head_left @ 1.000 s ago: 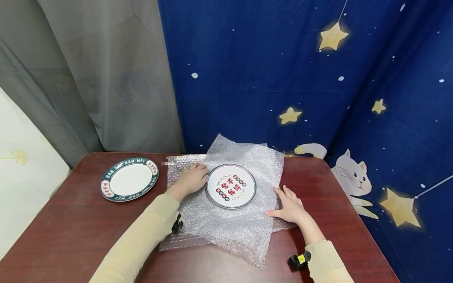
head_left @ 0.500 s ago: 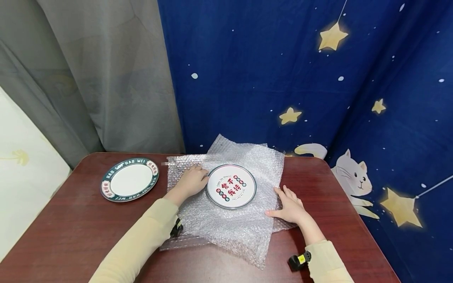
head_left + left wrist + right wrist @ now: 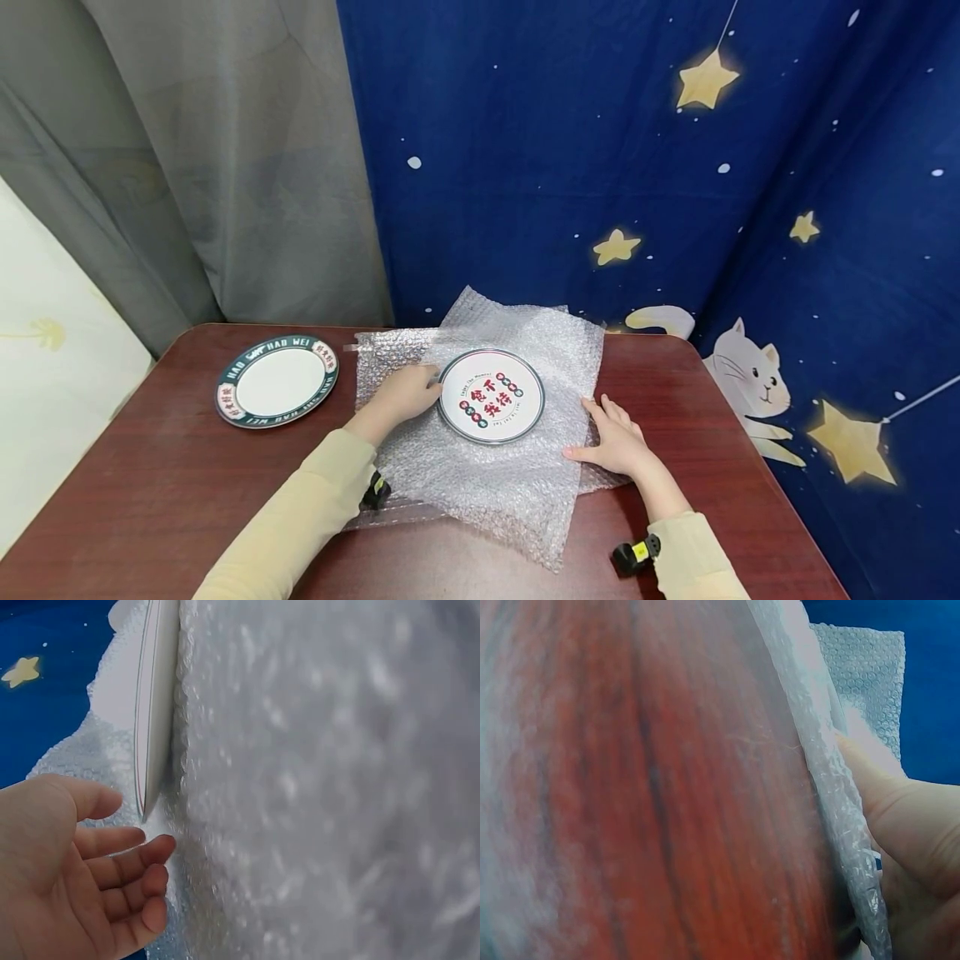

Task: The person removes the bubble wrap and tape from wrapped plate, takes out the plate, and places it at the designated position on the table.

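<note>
A round white plate (image 3: 491, 396) with a dark rim and red characters lies on crossed sheets of bubble wrap (image 3: 517, 508). My left hand (image 3: 405, 392) is at the plate's left edge. In the left wrist view, that hand (image 3: 60, 870) has its thumb and loosely bent fingers beside the plate's edge (image 3: 159, 712), with a small gap and nothing held. My right hand (image 3: 618, 437) rests, fingers spread, on the right border of the wrap. The right wrist view has its thumb (image 3: 885, 791) against the wrap's edge (image 3: 847, 817); the other fingers are mostly hidden there.
An oval white plate (image 3: 277, 382) with a green lettered border lies at the far left of the reddish-brown table (image 3: 150, 500). Grey and blue curtains (image 3: 525, 125) hang behind the table's back edge. A small black device (image 3: 633, 554) sits by the right wrist.
My left hand has drawn back a little toward me along the round plate's left edge, its fingers more bent. The right hand and both plates keep their places.
</note>
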A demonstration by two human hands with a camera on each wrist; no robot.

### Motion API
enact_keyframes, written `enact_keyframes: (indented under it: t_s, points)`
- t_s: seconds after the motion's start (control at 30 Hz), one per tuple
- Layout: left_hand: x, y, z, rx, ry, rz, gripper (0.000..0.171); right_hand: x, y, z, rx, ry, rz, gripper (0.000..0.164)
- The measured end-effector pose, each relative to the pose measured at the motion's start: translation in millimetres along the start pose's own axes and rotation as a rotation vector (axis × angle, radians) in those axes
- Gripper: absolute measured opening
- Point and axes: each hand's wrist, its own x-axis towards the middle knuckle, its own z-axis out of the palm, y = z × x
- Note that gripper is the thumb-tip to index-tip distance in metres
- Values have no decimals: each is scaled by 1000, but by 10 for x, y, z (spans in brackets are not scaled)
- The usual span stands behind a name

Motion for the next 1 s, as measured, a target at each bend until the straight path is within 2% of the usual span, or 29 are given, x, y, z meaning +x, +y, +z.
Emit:
enact_keyframes:
  t_s: [0.37,0.6,0.73,1.0]
  points:
    - [-75,49,31,-157,-1,-78,49,0,-6,-6,1,3,2,108]
    - [-139,128,46,-473,-85,-203,58,-4,-1,4,3,1,3,108]
    - [-158,132,67,-577,-76,-239,60,-8,-3,8,1,1,3,108]
    - [-191,116,116,-778,-93,-269,63,-9,-20,-2,7,-3,5,108]
